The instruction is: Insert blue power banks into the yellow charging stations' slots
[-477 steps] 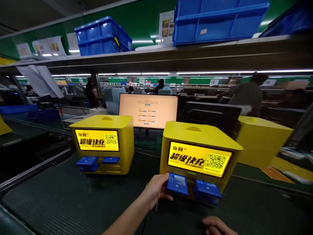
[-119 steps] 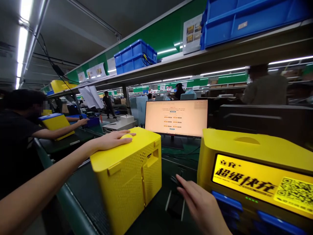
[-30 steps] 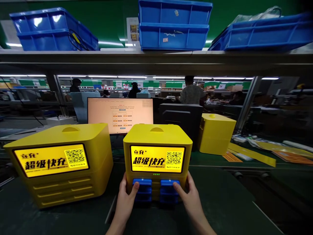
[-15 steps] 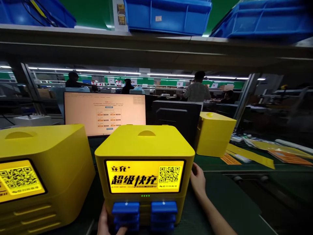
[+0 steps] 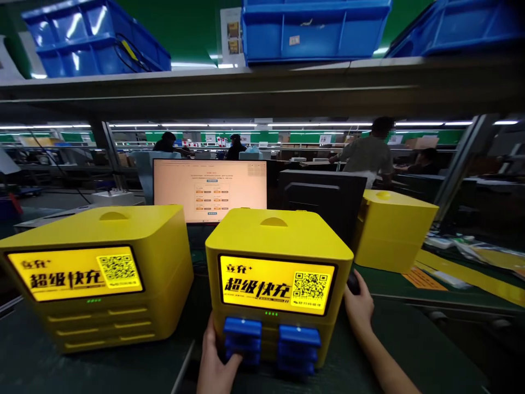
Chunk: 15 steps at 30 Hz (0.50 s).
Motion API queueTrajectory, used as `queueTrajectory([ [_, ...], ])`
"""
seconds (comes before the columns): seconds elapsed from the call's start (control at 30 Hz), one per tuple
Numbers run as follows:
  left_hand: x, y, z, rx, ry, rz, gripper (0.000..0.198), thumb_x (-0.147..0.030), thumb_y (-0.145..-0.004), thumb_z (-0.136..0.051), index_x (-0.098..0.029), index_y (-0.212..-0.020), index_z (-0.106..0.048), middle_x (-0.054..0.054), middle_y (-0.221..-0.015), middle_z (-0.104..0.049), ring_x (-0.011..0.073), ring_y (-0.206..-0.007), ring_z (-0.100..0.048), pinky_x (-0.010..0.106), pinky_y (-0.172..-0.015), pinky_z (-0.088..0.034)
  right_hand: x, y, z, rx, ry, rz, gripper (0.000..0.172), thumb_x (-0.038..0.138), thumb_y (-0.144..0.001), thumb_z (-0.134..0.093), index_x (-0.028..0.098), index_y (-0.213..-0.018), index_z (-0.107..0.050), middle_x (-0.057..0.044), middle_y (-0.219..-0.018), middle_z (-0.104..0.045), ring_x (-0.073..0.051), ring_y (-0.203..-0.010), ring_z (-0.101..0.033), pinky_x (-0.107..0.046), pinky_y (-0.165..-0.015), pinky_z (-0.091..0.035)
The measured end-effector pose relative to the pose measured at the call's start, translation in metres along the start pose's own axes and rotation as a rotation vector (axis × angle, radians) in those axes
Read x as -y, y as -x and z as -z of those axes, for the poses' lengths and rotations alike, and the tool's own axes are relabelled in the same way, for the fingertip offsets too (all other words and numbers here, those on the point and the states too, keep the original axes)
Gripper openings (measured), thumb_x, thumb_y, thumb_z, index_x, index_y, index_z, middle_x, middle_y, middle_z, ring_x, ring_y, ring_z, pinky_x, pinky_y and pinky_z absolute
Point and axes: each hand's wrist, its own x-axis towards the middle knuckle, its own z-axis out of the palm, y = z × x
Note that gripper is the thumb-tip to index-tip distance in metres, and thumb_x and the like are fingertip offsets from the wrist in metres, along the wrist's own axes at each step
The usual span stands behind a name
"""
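A yellow power bank charging station [image 5: 279,232] stands in front of me, its lit panel showing black lettering and a QR code. Blue power banks [image 5: 243,334] stick out of its slots in two stacks, left and right. My left hand [image 5: 217,361] is closed around the station's lower left corner, fingers along the side and thumb by the lower left blue power bank. On the right side, my right hand [image 5: 360,303] is closed over a dark rounded computer mouse [image 5: 353,283], partly hidden by the hand. Green lights glow below the panel.
A second lit yellow station [image 5: 164,273] stands to the left. Behind are a monitor [image 5: 176,183], a black monitor back [image 5: 324,200] and another yellow station [image 5: 394,235]. Orange and yellow sheets [image 5: 426,279] lie right. Blue bins [image 5: 315,33] sit on the overhead shelf; people work beyond.
The view has swung left, so everything appears further right and more of the left station shows. My left hand stays at the station's lower corner; the mouse under my right hand now shows.
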Motion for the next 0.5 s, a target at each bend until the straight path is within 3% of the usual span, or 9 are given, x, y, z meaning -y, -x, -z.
queueTrajectory([
  [0.17, -0.013, 0.005, -0.002, 0.048, 0.004, -0.033, 0.085, -0.043, -0.070, -0.058, -0.010, -0.138, -0.019, 0.020, -0.143, -0.026, 0.0308, -0.134, -0.024, 0.045, -0.111, -0.023, -0.005, 0.069, 0.053, 0.213, 0.054, -0.033, 0.074, 0.069, -0.064, -0.061, 0.028, -0.125, -0.051, -0.005, -0.121, -0.057, -0.032, -0.110, -0.052, -0.042, -0.089, -0.045],
  [0.23, -0.018, 0.006, 0.000, 0.078, -0.015, -0.053, 0.083, -0.042, -0.074, -0.054, -0.009, -0.140, -0.016, 0.020, -0.144, -0.024, 0.0290, -0.136, -0.022, 0.044, -0.111, -0.023, -0.014, 0.085, 0.070, 0.342, 0.192, 0.015, 0.070, 0.069, -0.069, -0.056, 0.029, -0.126, -0.050, -0.005, -0.126, -0.053, -0.032, -0.111, -0.051, -0.041, -0.087, -0.046],
  [0.3, -0.027, 0.005, 0.014, 0.161, -0.093, -0.074, 0.079, -0.041, -0.075, -0.055, -0.010, -0.140, -0.021, 0.018, -0.143, -0.027, 0.0289, -0.135, -0.025, 0.045, -0.110, -0.024, -0.023, 0.091, 0.080, 0.431, 0.376, 0.102, 0.069, 0.068, -0.073, -0.050, 0.026, -0.128, -0.048, -0.009, -0.123, -0.053, -0.033, -0.109, -0.053, -0.043, -0.083, -0.049],
  [0.37, -0.042, 0.005, 0.046, 0.231, -0.201, -0.116, 0.072, -0.040, -0.075, -0.057, -0.015, -0.137, -0.032, 0.015, -0.141, -0.035, 0.0294, -0.132, -0.031, 0.046, -0.110, -0.025, -0.030, 0.089, 0.083, 0.457, 0.516, 0.233, 0.070, 0.065, -0.077, -0.045, 0.023, -0.132, -0.046, -0.013, -0.119, -0.054, -0.034, -0.107, -0.054, -0.046, -0.081, -0.050],
  [0.4, -0.051, 0.007, 0.068, 0.205, -0.250, -0.145, 0.067, -0.041, -0.075, -0.059, -0.018, -0.135, -0.038, 0.013, -0.139, -0.038, 0.0296, -0.131, -0.033, 0.047, -0.110, -0.025, -0.032, 0.088, 0.082, 0.466, 0.556, 0.301, 0.068, 0.064, -0.079, -0.044, 0.024, -0.133, -0.045, -0.013, -0.121, -0.053, -0.034, -0.108, -0.053, -0.046, -0.081, -0.051],
  [0.43, -0.059, 0.011, 0.094, 0.123, -0.275, -0.183, 0.062, -0.043, -0.077, -0.058, -0.022, -0.132, -0.042, 0.010, -0.139, -0.040, 0.0291, -0.130, -0.033, 0.047, -0.110, -0.025, -0.034, 0.085, 0.081, 0.484, 0.574, 0.364, 0.064, 0.062, -0.080, -0.042, 0.026, -0.133, -0.045, -0.012, -0.124, -0.052, -0.034, -0.110, -0.052, -0.046, -0.082, -0.051],
  [0.5, -0.074, 0.026, 0.146, -0.219, -0.266, -0.221, 0.055, -0.046, -0.079, -0.058, -0.026, -0.129, -0.046, 0.007, -0.138, -0.041, 0.0297, -0.131, -0.031, 0.049, -0.110, -0.024, -0.037, 0.081, 0.077, 0.538, 0.558, 0.470, 0.056, 0.058, -0.082, -0.042, 0.031, -0.130, -0.049, -0.009, -0.131, -0.048, -0.032, -0.115, -0.050, -0.043, -0.085, -0.051],
])
